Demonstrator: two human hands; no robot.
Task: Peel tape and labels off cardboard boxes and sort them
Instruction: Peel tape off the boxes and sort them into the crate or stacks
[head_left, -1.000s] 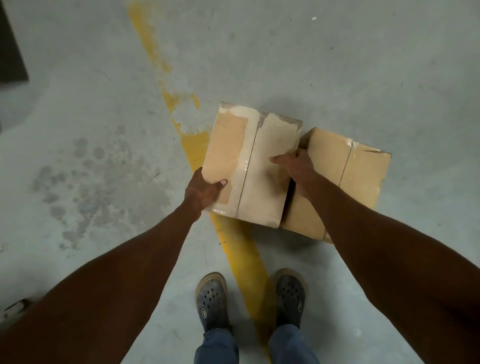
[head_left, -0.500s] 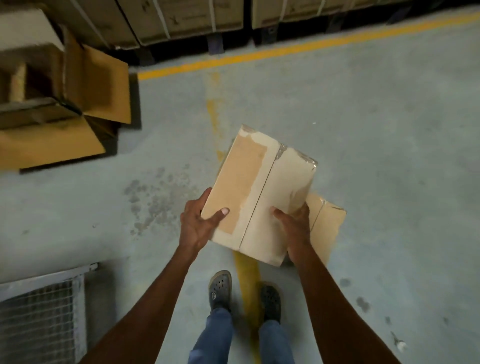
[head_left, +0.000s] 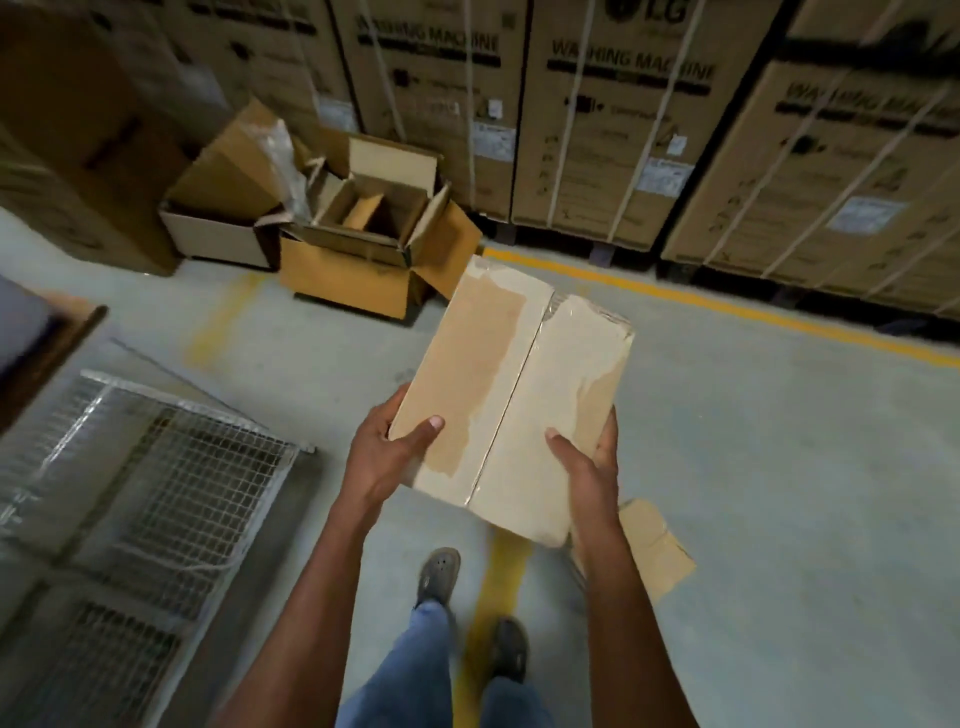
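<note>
Above the concrete floor (head_left: 779, 467), at waist height: closed cardboard box (head_left: 511, 410) carried level, long side pointing away. Left hand (head_left: 387, 462) wrapped round the near left corner, thumb on top; right hand (head_left: 584, 475) cupping the near right edge, fingers (head_left: 605, 441) curled along the side. Clear tape (head_left: 530, 374) down the centre seam, lifting near the far end. Best kept flat, gripped from both sides, carried toward the open boxes (head_left: 363, 244) ahead; probably easiest to start peeling at that loose far end.
</note>
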